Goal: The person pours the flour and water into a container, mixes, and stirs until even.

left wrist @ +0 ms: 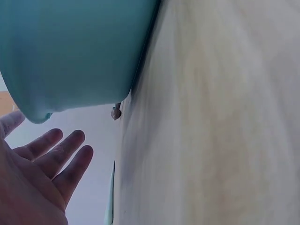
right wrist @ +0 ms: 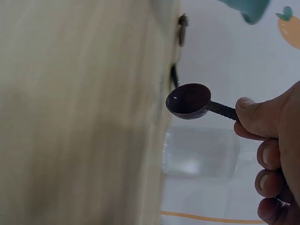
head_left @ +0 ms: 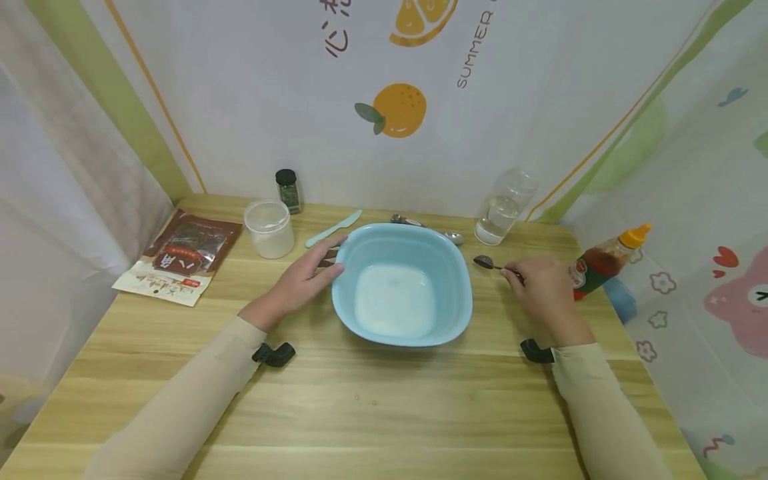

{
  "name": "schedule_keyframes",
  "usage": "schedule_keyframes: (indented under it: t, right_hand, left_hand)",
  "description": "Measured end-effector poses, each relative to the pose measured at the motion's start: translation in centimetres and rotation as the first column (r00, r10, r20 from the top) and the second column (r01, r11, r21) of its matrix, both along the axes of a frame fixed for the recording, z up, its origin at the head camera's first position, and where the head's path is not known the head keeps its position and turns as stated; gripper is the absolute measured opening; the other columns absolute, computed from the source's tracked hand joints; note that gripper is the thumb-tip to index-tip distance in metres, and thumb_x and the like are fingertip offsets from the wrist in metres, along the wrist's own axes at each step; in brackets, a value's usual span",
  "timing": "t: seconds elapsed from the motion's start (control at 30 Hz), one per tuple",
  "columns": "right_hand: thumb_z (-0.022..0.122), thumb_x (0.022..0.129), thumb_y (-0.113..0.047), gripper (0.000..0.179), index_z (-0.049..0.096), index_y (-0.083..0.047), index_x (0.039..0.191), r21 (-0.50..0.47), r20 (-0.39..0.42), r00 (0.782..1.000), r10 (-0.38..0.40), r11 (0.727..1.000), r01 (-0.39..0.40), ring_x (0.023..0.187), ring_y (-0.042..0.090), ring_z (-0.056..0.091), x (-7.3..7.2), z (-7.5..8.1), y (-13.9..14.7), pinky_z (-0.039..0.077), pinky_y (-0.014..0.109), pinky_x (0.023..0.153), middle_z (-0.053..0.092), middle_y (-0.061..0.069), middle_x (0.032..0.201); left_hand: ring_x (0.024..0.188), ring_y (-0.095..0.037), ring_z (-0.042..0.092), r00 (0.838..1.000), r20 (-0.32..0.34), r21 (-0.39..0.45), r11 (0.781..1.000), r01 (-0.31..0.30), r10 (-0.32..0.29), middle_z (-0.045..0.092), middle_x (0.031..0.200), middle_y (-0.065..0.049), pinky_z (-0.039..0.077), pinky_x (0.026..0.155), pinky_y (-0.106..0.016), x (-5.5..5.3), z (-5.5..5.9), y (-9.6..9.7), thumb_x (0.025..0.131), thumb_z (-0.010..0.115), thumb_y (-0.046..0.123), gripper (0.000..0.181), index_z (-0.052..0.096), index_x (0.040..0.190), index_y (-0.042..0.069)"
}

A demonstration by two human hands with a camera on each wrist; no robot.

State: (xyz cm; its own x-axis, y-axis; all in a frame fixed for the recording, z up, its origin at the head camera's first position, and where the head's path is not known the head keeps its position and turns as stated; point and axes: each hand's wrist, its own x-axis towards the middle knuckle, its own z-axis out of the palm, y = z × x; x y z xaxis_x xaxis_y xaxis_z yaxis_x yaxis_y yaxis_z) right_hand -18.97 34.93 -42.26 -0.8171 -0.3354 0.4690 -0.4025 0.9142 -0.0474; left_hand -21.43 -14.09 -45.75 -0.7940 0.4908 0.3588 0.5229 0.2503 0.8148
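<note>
A light blue basin (head_left: 457, 293) sits mid-table with something white on its bottom; whether it is liquid or powder I cannot tell. At its left rim is my left hand (head_left: 300, 285), thumb by the edge. The left wrist view shows that hand (left wrist: 35, 180) with fingers spread and fairly straight, gripping nothing. My right hand (head_left: 543, 290) pinches the thin handle of a small dark measuring spoon (right wrist: 188, 101) between thumb and forefinger. Its bowl hangs over the table to the basin's right, and no contents can be made out.
Behind the basin lie a light blue plastic knife (head_left: 333, 228) and a metal spoon (head_left: 454, 237). Around them stand a white-filled jar (head_left: 270, 233), a dark-capped herb jar (head_left: 289, 193), a glass with clear liquid (head_left: 499, 217), a red sauce bottle (head_left: 600, 267) and a food packet (head_left: 183, 253).
</note>
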Motion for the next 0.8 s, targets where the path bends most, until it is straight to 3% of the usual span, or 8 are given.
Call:
schedule_keyframes:
  t: [0.07, 0.17, 0.27, 0.33, 0.47, 0.6, 0.8]
  right_hand:
    - [0.084, 0.098, -0.012, 0.009, 0.086, -0.003, 0.101, 0.029, -0.018, 1.000, 0.010, 1.000, -0.009, 0.084, 0.040, 0.077, 0.0, -0.3, -0.2, 0.059, 0.062, 0.080, 0.082, 0.015, 0.093]
    - [0.084, 0.096, -0.009, 0.009, 0.083, -0.001, 0.100, 0.070, -0.025, 1.000, 0.015, 0.997, -0.013, 0.086, 0.041, 0.077, 0.2, -0.7, -0.5, 0.056, 0.061, 0.078, 0.082, 0.016, 0.095]
    - [0.083, 0.096, -0.010, 0.013, 0.081, 0.000, 0.104, 0.106, 0.025, 1.000, 0.003, 0.994, -0.006, 0.089, 0.043, 0.077, 0.4, -1.0, -0.8, 0.058, 0.060, 0.078, 0.082, 0.018, 0.098]
    - [0.082, 0.098, -0.012, 0.018, 0.079, 0.002, 0.109, 0.117, 0.101, 0.995, -0.010, 0.993, -0.002, 0.093, 0.044, 0.076, 0.5, -1.2, -1.0, 0.060, 0.062, 0.081, 0.081, 0.019, 0.101]
    - [0.079, 0.102, -0.017, 0.028, 0.076, 0.003, 0.121, 0.119, 0.286, 0.956, -0.059, 0.993, 0.026, 0.105, 0.047, 0.074, 0.7, -1.9, -1.3, 0.061, 0.066, 0.092, 0.078, 0.022, 0.112]
    - [0.076, 0.106, -0.021, 0.031, 0.073, 0.003, 0.126, 0.112, 0.398, 0.913, -0.090, 0.992, 0.049, 0.111, 0.046, 0.071, 0.8, -2.4, -1.5, 0.060, 0.066, 0.096, 0.076, 0.022, 0.115]
    - [0.075, 0.108, -0.027, 0.023, 0.071, -0.004, 0.109, 0.075, 0.500, 0.862, -0.086, 0.996, 0.057, 0.090, 0.031, 0.065, 1.2, -1.9, -1.5, 0.058, 0.055, 0.077, 0.066, 0.009, 0.096]
  left_hand:
    - [0.148, -0.038, 0.056, 1.000, -0.002, 0.003, 1.000, -0.005, 0.005, 0.048, 0.168, -0.019, 0.052, 0.120, -0.057, -0.1, 0.2, -0.1, 0.116, 0.055, 0.018, 0.059, 0.037, 0.170, 0.002]
    - [0.151, -0.037, 0.054, 0.999, -0.017, -0.013, 0.999, -0.034, 0.034, 0.047, 0.169, -0.019, 0.051, 0.120, -0.056, -0.2, 0.4, -0.5, 0.117, 0.055, 0.021, 0.059, 0.037, 0.169, 0.001]
    - [0.152, -0.038, 0.053, 0.995, -0.060, -0.055, 0.995, -0.084, 0.081, 0.047, 0.169, -0.019, 0.049, 0.121, -0.056, -0.2, 0.8, -1.0, 0.117, 0.055, 0.024, 0.059, 0.038, 0.168, 0.001]
    - [0.151, -0.038, 0.053, 0.988, -0.097, -0.095, 0.987, -0.128, 0.119, 0.049, 0.168, -0.019, 0.049, 0.121, -0.057, -0.1, 1.2, -1.4, 0.117, 0.055, 0.028, 0.061, 0.038, 0.168, 0.001]
    - [0.144, -0.043, 0.057, 0.969, -0.165, -0.184, 0.960, -0.212, 0.183, 0.053, 0.162, -0.022, 0.051, 0.117, -0.064, -0.1, 1.9, -2.2, 0.116, 0.053, 0.041, 0.066, 0.039, 0.168, 0.002]
    - [0.139, -0.045, 0.059, 0.949, -0.225, -0.281, 0.918, -0.280, 0.220, 0.056, 0.158, -0.022, 0.053, 0.111, -0.069, -0.1, 2.6, -2.7, 0.115, 0.050, 0.054, 0.074, 0.039, 0.169, 0.005]
    - [0.147, -0.042, 0.053, 0.930, -0.313, -0.377, 0.873, -0.310, 0.195, 0.052, 0.163, -0.023, 0.050, 0.118, -0.066, -0.2, 3.5, -2.6, 0.112, 0.053, 0.056, 0.078, 0.041, 0.168, 0.002]
